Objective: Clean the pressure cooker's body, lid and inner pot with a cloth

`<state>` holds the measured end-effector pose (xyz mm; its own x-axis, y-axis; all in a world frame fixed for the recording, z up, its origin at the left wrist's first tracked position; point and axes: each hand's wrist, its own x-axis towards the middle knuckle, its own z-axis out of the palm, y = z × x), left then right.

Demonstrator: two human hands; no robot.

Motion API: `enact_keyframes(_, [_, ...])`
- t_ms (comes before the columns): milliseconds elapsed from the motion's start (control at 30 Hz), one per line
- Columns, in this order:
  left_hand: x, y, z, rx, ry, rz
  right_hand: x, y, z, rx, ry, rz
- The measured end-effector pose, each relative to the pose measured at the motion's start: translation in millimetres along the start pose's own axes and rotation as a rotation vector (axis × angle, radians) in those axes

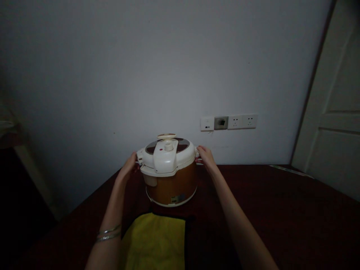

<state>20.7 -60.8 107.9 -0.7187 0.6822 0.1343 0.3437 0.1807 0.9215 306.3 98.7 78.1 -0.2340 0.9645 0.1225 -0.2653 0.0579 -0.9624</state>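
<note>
A white-lidded electric pressure cooker [168,180] with an orange-brown body stands upright on the dark red table. Its lid carries a round knob and a handle on top. My left hand [130,165] grips the side handle on the left, fingers curled under it. On the opposite side, my right hand [206,155] is closed round the other handle, thumb on top. Whether the base touches the table all round is hard to tell in the dim light. A yellow cloth [157,242] with a dark edge lies in front of the cooker, between my forearms.
Behind the table [270,210] rises a pale wall with a row of sockets and a switch [228,122] to the right of the cooker. A thin flat strip [291,171] lies at the table's back right. A white door [334,112] stands at the right.
</note>
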Motion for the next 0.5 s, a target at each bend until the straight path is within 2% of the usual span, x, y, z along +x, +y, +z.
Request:
enact_keyframes(67, [1,0,10.4,-0.133,0.034,0.020,0,3,3,0.010,0.045,-0.021])
enact_keyframes(167, [-2,2,18.4,-0.310,0.130,-0.047,-3,8,6,0.016,0.097,-0.068])
enact_keyframes(267, [-5,5,22.8,-0.394,0.216,-0.057,-7,12,7,0.051,0.117,-0.134])
enact_keyframes(500, [-8,3,32.7,-0.495,0.222,0.025,-12,21,1,0.252,-0.012,-0.187])
